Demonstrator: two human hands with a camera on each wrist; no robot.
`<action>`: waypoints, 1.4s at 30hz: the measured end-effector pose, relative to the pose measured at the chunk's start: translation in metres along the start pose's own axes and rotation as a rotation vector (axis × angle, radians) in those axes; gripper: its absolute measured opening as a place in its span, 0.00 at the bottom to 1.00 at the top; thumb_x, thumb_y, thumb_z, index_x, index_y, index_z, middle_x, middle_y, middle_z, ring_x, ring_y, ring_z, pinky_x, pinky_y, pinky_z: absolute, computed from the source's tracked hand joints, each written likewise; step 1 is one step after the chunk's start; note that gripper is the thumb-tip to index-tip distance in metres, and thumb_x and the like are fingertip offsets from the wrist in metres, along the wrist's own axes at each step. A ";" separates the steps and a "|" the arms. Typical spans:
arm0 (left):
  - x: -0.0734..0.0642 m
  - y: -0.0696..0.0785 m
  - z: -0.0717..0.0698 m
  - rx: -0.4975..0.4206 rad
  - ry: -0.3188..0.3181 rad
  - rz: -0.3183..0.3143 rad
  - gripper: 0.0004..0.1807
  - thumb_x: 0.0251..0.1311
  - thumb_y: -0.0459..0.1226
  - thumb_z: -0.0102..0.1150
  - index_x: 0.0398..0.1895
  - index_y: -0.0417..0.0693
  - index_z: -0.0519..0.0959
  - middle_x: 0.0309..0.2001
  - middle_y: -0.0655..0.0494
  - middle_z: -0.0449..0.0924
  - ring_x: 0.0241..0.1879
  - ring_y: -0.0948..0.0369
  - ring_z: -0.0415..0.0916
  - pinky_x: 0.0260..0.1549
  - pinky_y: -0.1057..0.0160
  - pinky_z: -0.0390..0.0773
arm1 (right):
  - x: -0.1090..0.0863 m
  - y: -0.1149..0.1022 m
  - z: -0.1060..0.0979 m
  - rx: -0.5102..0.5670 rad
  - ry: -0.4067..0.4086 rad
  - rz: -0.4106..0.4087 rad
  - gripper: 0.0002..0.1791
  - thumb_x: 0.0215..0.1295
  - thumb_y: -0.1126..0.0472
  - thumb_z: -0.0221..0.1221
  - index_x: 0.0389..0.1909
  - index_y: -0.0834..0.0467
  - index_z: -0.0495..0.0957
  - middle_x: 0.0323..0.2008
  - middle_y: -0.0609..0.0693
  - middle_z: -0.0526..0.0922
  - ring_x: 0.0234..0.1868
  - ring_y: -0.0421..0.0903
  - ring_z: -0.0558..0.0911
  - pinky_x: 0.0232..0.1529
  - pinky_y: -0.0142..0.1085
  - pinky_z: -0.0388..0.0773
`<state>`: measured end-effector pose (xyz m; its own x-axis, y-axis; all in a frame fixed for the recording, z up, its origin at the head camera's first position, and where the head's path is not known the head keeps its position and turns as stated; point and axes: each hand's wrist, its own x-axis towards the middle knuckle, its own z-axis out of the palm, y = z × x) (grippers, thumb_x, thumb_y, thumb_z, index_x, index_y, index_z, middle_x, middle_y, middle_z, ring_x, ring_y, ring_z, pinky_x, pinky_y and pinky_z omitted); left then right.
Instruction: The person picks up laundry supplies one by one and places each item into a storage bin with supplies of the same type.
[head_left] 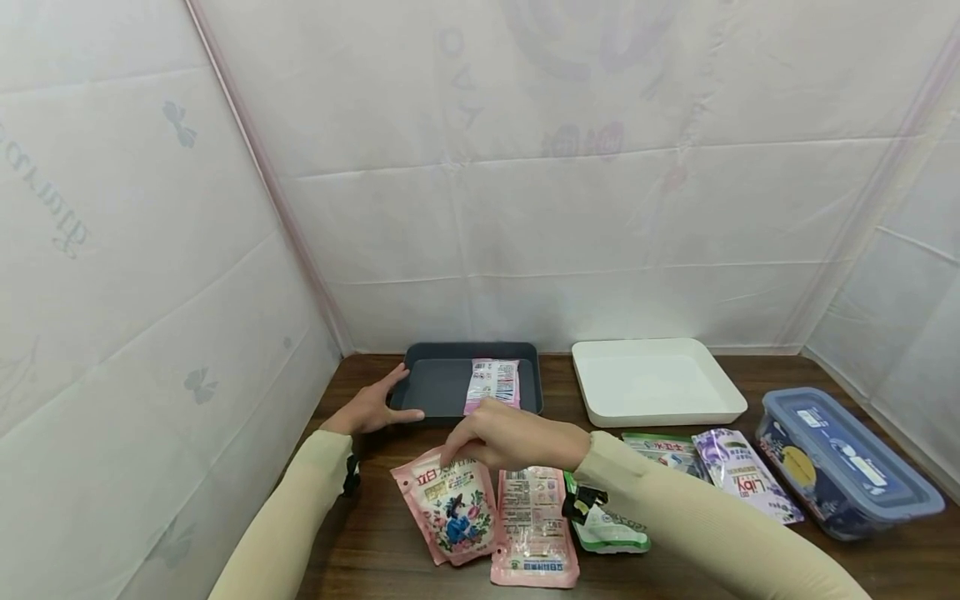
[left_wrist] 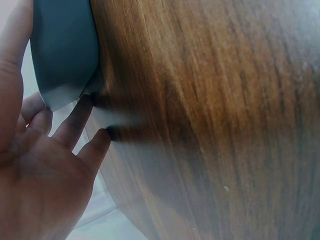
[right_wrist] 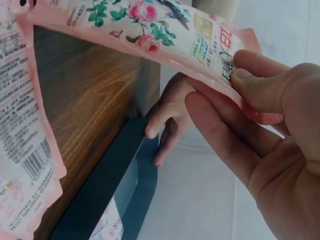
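Wood tabletop (right_wrist: 95, 90) separates the edge-pinched pink pouch (head_left: 461, 523) from the dark tray (head_left: 431, 385).

Dark tray (head_left: 437, 385) in all views

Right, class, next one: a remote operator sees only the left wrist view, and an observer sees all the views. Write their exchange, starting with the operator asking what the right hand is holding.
Operator: What is the right hand holding?
Observer: A pink pouch, pinched near one end.
Operator: And is anything lying in the dark tray?
Observer: Yes, a packet, in the tray's right half in the head view.
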<state>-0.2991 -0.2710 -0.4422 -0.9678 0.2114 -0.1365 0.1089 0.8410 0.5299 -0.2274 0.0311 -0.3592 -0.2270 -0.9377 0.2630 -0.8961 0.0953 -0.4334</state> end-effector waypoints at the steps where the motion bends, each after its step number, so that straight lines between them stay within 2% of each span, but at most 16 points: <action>1: 0.000 0.000 0.000 0.002 0.001 -0.001 0.61 0.57 0.61 0.71 0.83 0.44 0.48 0.82 0.38 0.42 0.76 0.34 0.51 0.68 0.32 0.60 | 0.000 -0.001 -0.001 -0.001 0.002 -0.003 0.11 0.75 0.67 0.59 0.46 0.54 0.90 0.44 0.44 0.90 0.35 0.25 0.84 0.39 0.18 0.77; 13: 0.001 -0.002 0.001 0.009 0.006 0.012 0.61 0.57 0.61 0.71 0.83 0.43 0.49 0.82 0.38 0.42 0.76 0.34 0.52 0.68 0.32 0.60 | -0.001 -0.003 -0.013 -0.052 0.034 -0.001 0.12 0.75 0.69 0.59 0.45 0.54 0.90 0.42 0.44 0.90 0.40 0.29 0.85 0.42 0.20 0.77; 22: 0.002 -0.003 0.001 0.016 0.009 0.024 0.60 0.58 0.60 0.71 0.83 0.42 0.50 0.82 0.38 0.42 0.76 0.34 0.52 0.68 0.33 0.61 | -0.005 -0.001 -0.024 -0.029 0.067 0.095 0.14 0.76 0.68 0.57 0.48 0.53 0.90 0.46 0.41 0.89 0.46 0.29 0.84 0.45 0.22 0.79; 31: 0.004 -0.005 0.001 0.038 0.016 0.048 0.54 0.63 0.53 0.70 0.82 0.41 0.51 0.82 0.39 0.42 0.76 0.35 0.53 0.68 0.35 0.62 | -0.005 0.009 -0.037 -0.128 0.135 0.036 0.18 0.72 0.75 0.57 0.47 0.53 0.90 0.45 0.43 0.90 0.50 0.34 0.85 0.52 0.28 0.79; 36: 0.004 -0.005 0.000 0.037 0.009 0.033 0.57 0.61 0.57 0.71 0.83 0.42 0.51 0.83 0.41 0.42 0.76 0.35 0.52 0.69 0.35 0.61 | -0.007 0.011 -0.045 -0.113 0.147 0.069 0.17 0.74 0.72 0.56 0.49 0.53 0.90 0.47 0.42 0.89 0.52 0.33 0.84 0.53 0.28 0.79; 42: 0.003 -0.003 0.001 0.016 0.000 0.007 0.61 0.57 0.63 0.70 0.83 0.43 0.49 0.82 0.38 0.42 0.76 0.33 0.52 0.68 0.33 0.61 | -0.006 0.014 -0.054 -0.174 0.180 0.056 0.14 0.76 0.69 0.57 0.49 0.54 0.90 0.46 0.45 0.89 0.48 0.36 0.85 0.50 0.30 0.82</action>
<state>-0.3021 -0.2722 -0.4447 -0.9671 0.2173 -0.1326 0.1194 0.8473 0.5175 -0.2593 0.0565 -0.3208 -0.3285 -0.8560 0.3991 -0.9288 0.2161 -0.3011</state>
